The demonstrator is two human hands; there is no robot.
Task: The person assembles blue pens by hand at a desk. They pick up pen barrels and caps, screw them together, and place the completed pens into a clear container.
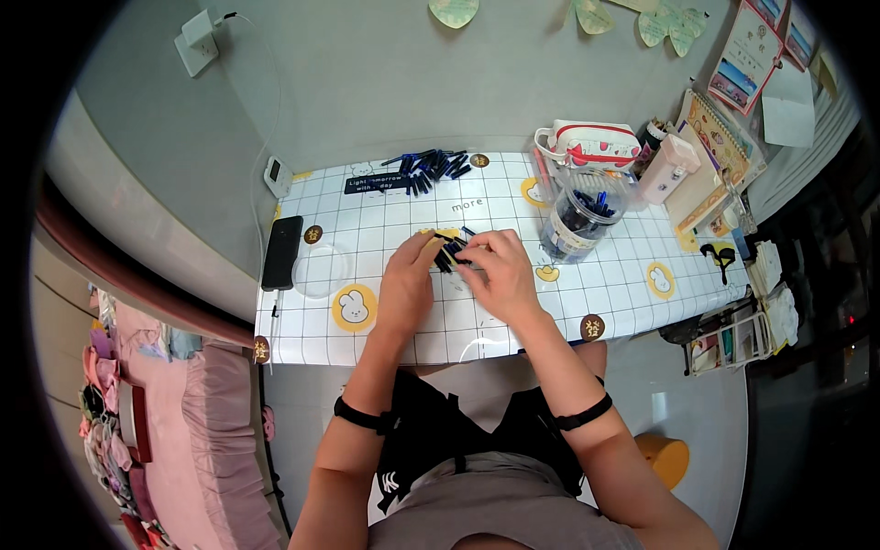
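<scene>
The person's left hand point(409, 284) and right hand point(500, 273) flank a small cluster of short, slim, blue-black sticks point(447, 256) on the white, grid-patterned counter point(607, 291); each grip looks narrow, though I can't tell whether either holds any.

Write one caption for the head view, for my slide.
Left hand and right hand at small dark sticks on a gridded tabletop, a larger pile behind, a clear jar to the right.
</scene>
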